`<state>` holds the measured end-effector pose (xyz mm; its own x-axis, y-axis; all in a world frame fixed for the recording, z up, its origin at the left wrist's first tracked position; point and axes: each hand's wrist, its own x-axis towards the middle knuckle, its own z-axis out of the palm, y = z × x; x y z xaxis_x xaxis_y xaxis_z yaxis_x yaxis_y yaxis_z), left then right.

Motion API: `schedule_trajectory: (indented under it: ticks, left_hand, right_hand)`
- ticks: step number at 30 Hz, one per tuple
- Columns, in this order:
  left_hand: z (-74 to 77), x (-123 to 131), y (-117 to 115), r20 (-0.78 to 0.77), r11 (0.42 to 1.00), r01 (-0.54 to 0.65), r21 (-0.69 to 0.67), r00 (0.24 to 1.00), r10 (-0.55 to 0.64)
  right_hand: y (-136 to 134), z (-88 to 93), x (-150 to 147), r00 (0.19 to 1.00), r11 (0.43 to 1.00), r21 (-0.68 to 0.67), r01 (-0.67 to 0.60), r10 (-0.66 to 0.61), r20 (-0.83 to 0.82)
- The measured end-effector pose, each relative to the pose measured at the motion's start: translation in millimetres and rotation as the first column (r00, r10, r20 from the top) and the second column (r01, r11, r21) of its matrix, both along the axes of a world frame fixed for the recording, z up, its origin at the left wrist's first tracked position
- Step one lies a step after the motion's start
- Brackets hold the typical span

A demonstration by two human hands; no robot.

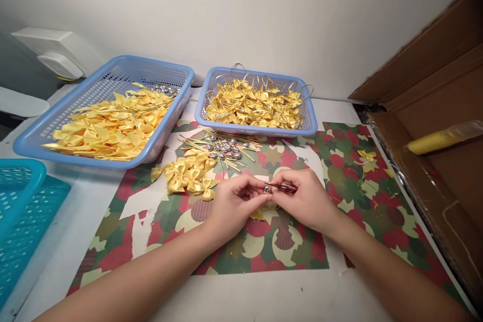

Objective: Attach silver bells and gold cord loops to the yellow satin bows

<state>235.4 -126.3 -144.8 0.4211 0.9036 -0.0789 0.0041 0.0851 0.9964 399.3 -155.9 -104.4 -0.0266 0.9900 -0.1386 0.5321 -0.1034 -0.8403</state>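
Note:
My left hand [236, 206] is closed, its thumb and fingers pinching a small shiny silver bell [267, 189]. Close against it, my right hand [305, 198] grips dark red tweezers [282, 187], whose tips point left over the bell. Under the hands a yellow ribbon bow [257, 215] shows in part; the fingers hide the rest. Beyond my left hand lies a pile of yellow satin bows [190, 173]. Behind that pile are loose silver bells [227, 148] and short lengths of gold cord [192, 142].
A blue basket [45, 148] of yellow bows stands back left. Another blue basket [260, 131] holds bows with gold cord loops. Teal baskets [26, 166] sit at the left edge. Patterned paper [234, 256] covers the table; a cardboard box [433, 95] borders the right.

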Motion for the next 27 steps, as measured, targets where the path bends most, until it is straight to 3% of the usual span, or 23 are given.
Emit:
schedule_trajectory:
  ticks: [9, 16, 23, 27]
  left_hand:
    - [3.2, 0.6, 2.2, 0.104, 0.988, 0.007, -0.154, 0.995, 0.009]
    - [1.7, -0.2, 1.7, 0.046, 0.999, 0.015, -0.037, 0.999, -0.013]
    - [2.2, -1.9, 1.0, -0.055, 0.999, 0.032, 0.034, 0.998, -0.03]
    - [2.2, -1.1, 1.3, -0.026, 0.998, 0.05, -0.026, 0.998, -0.05]
  right_hand:
    - [4.4, 4.6, 5.5, 0.996, 0.998, -0.06, -0.036, 0.03, -0.089]
    - [2.6, 4.7, 8.8, 0.994, 0.992, -0.088, -0.09, 0.084, -0.063]
    - [1.7, 2.2, 9.8, 0.988, 0.99, 0.007, -0.14, 0.14, 0.063]
    - [1.3, 0.3, 8.1, 0.987, 0.99, 0.036, -0.134, 0.13, 0.097]
